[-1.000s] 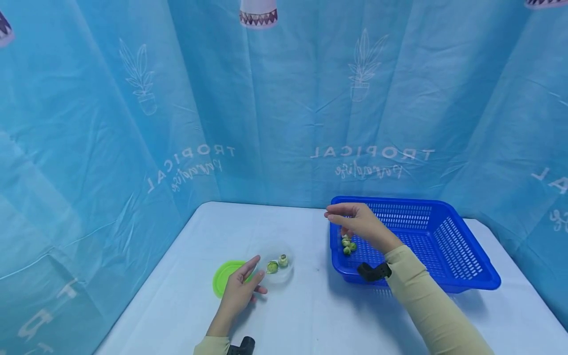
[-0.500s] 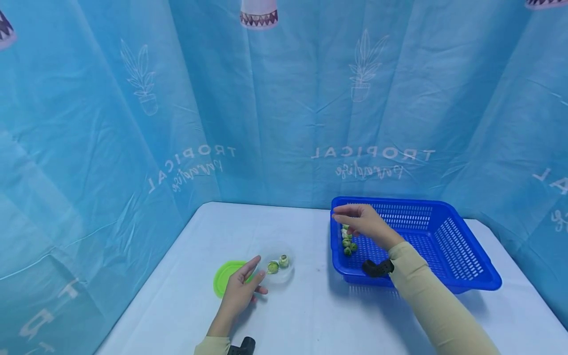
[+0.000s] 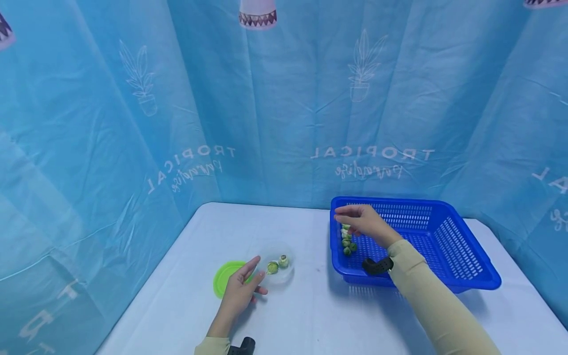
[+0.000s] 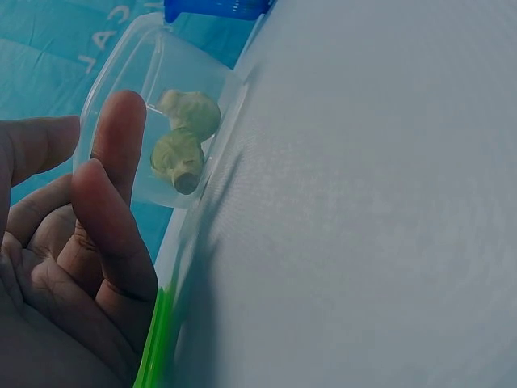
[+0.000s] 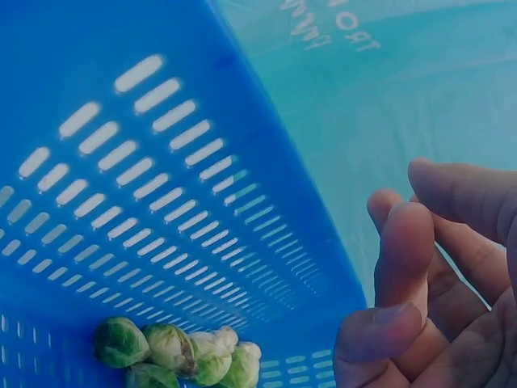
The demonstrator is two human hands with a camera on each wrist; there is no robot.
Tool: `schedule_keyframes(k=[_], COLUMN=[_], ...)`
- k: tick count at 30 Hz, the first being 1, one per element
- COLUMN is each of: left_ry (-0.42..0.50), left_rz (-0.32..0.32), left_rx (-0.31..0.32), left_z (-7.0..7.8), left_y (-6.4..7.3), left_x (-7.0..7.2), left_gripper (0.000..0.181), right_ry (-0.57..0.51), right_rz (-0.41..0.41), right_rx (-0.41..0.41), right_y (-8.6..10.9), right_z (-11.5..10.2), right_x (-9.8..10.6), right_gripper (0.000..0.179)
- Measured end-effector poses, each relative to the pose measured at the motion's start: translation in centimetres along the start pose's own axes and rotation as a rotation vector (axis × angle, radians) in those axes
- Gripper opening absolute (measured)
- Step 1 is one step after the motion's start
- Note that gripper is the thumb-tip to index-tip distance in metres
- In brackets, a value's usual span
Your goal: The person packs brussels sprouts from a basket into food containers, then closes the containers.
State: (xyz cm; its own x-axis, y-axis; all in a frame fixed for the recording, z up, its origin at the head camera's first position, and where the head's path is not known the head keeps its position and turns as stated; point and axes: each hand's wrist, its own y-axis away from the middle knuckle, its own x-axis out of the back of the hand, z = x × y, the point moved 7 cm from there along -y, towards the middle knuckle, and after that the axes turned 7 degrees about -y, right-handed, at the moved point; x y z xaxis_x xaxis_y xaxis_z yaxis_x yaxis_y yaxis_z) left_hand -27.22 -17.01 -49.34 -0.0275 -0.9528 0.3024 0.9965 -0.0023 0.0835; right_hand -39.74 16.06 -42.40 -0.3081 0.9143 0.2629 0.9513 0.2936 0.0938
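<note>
My left hand (image 3: 237,296) hovers beside a small clear plastic tub (image 4: 190,69), its fingers loosely bent and nothing held. Two Brussels sprouts (image 4: 179,153) sit inside the tub. In the head view a round green lid (image 3: 222,281) lies left of the tub, partly behind the left hand. Over the left end of a blue plastic basket (image 3: 483,278) is my right hand (image 3: 366,222), fingers half curled, with no thing between them. Several Brussels sprouts (image 5: 174,352) are clustered on the basket's floor by its slotted wall, below the right hand.
A white-covered table (image 3: 306,320) carries everything. The basket stands on the right side, the tub left of the middle. Blue printed curtain (image 3: 284,108) hangs behind the table and along both sides.
My right hand has shifted slightly right over the basket, exposing more of the sprouts there, then held nearly still. The left hand, tub and lid have stayed in place.
</note>
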Motion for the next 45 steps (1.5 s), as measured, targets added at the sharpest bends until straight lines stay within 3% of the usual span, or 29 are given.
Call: schedule_keyframes(k=[21, 30, 45], left_ry=[0.008, -0.011, -0.016], left_rz=[0.001, -0.002, 0.004], left_rx=[-0.003, -0.008, -0.004], left_z=[0.0, 0.5, 0.4], left_y=[0.2, 0.3, 0.3], left_x=[0.3, 0.1, 0.1], left_gripper=[0.059, 0.053, 0.053], right_ry=[-0.024, 0.066, 0.129], right_rz=[-0.015, 0.013, 0.016], right_rx=[-0.054, -0.097, -0.184], right_y=[-1.3, -1.9, -2.7], right_z=[1.2, 2.4, 5.9], right_x=[0.4, 1.1, 2.9], right_gripper=[0.045, 0.040, 0.042])
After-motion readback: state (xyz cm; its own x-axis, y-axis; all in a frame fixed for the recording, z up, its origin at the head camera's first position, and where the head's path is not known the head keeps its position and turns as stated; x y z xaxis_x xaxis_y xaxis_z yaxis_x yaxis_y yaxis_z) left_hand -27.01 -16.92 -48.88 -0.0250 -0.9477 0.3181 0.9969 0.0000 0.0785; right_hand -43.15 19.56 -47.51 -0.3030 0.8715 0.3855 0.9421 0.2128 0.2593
